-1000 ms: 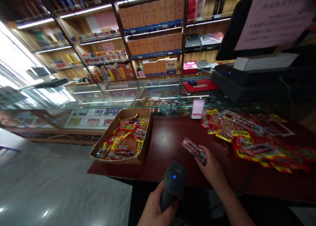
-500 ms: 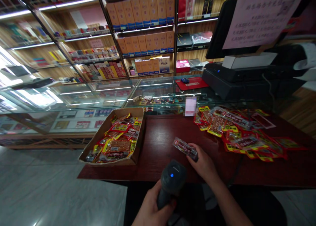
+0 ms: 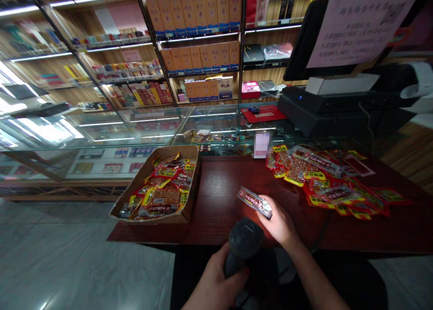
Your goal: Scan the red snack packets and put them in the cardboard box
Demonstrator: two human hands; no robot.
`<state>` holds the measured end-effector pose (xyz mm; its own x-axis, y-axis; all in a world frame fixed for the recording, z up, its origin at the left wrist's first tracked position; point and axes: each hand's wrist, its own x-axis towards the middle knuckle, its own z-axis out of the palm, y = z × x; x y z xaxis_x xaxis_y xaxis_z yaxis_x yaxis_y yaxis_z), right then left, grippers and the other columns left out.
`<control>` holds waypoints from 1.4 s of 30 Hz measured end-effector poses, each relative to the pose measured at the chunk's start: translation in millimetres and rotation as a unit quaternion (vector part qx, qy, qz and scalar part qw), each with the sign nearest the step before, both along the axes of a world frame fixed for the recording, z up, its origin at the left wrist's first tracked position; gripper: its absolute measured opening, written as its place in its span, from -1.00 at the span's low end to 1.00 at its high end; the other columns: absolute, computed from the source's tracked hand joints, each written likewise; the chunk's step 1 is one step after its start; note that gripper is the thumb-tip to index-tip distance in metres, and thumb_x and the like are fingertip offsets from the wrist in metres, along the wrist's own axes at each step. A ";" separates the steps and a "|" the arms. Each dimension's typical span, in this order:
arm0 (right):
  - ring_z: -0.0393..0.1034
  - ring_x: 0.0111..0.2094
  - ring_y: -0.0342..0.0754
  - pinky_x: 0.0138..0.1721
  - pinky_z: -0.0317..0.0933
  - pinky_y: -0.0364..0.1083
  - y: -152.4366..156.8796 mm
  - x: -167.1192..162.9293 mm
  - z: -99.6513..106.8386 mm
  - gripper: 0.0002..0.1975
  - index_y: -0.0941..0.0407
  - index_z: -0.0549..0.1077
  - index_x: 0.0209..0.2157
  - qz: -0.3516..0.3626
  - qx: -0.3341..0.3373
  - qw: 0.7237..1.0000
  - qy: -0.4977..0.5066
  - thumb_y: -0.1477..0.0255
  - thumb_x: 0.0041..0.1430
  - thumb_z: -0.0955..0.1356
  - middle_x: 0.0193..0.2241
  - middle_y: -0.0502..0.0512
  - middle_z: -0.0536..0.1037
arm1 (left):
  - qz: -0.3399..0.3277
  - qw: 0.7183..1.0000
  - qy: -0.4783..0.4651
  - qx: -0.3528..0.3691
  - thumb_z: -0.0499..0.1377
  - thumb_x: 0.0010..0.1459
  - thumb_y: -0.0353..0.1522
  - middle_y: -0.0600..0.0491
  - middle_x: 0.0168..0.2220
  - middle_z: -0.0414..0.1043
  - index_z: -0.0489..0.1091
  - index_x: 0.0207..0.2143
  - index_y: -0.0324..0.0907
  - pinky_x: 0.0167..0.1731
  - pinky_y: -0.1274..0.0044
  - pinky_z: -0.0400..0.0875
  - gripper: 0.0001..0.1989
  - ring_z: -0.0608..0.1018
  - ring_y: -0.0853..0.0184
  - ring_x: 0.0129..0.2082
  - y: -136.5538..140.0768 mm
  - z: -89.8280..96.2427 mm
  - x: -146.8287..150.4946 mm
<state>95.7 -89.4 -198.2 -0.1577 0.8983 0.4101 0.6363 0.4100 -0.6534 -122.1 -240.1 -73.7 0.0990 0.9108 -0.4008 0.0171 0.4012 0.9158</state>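
My left hand (image 3: 219, 274) is wrapped round the handle of a dark barcode scanner (image 3: 246, 238), whose head points forward over the table's front edge. In my right hand (image 3: 279, 224) is a slim snack packet (image 3: 254, 202) with dark red and white print, pinched near its right end just above the dark red table (image 3: 219, 183). Bright light falls on the packet and on my fingers. To the left, a cardboard box (image 3: 193, 179) holds several red and yellow snack packets (image 3: 162, 197). A loose pile of similar packets (image 3: 338, 188) lies right of my right hand.
A glass display counter (image 3: 142, 125) runs behind the table. At the back right stand a monitor (image 3: 304, 39) with a paper sign (image 3: 358, 30) and a black cash drawer (image 3: 314, 116). A mouse (image 3: 253, 109) rests on a red mat (image 3: 270, 114). Shelves with boxed goods (image 3: 199, 59) line the wall.
The scanner has moved slightly right, nearer the packet. Its blue light no longer shows, and a bright beam now lights the packet and my right fingers.
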 end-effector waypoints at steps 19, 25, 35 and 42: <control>0.59 0.05 0.14 0.10 0.44 0.12 -5.6 -1.8 20.1 -0.53 0.00 0.45 0.14 -0.012 -0.108 0.994 0.011 0.37 0.17 0.35 0.08 0.15 0.65 | -0.001 0.999 -0.036 0.010 0.25 0.04 -0.41 0.26 -0.54 0.28 0.48 0.02 -0.28 -0.69 0.66 0.14 -0.56 0.24 0.51 -0.68 33.1 -34.7 24.8; 0.59 0.04 0.17 0.11 0.43 0.15 -5.1 -1.5 19.6 -0.50 0.05 0.44 0.13 -0.027 -0.126 0.989 0.076 0.23 0.16 0.38 0.07 0.22 0.64 | 0.039 0.998 -0.056 0.011 0.29 0.04 -0.40 0.25 -0.55 0.31 0.48 -0.01 -0.26 -0.68 0.67 0.14 -0.59 0.22 0.52 -0.68 22.2 -26.0 18.3; 0.53 0.11 0.12 0.19 0.31 0.12 44.6 -182.8 142.8 -0.44 0.03 0.40 0.17 0.206 -0.060 0.975 0.051 0.35 0.13 0.50 0.13 0.16 0.61 | 0.227 0.973 0.005 0.050 0.39 0.07 -0.09 0.27 -0.64 0.28 0.41 -0.29 -0.18 -0.67 0.65 0.12 -0.62 0.26 0.51 -0.74 -25.9 -38.4 -39.5; 0.35 0.28 0.12 0.35 0.03 0.29 65.9 -202.1 141.8 -0.50 0.02 0.43 0.18 0.213 -0.026 0.975 -0.057 0.15 0.28 0.45 0.24 0.18 0.51 | 0.245 0.966 0.051 0.070 0.38 0.07 0.03 0.26 -0.71 0.28 0.49 -0.23 -0.22 -0.60 0.60 0.23 -0.49 0.30 0.44 -0.71 -29.4 -33.7 -49.1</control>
<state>-106.4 -23.5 -56.4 -0.5637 0.7598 0.3240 0.4847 0.6219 -0.6151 -171.2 -269.5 -107.5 -0.3919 0.8838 -0.2556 -0.0501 0.2569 0.9651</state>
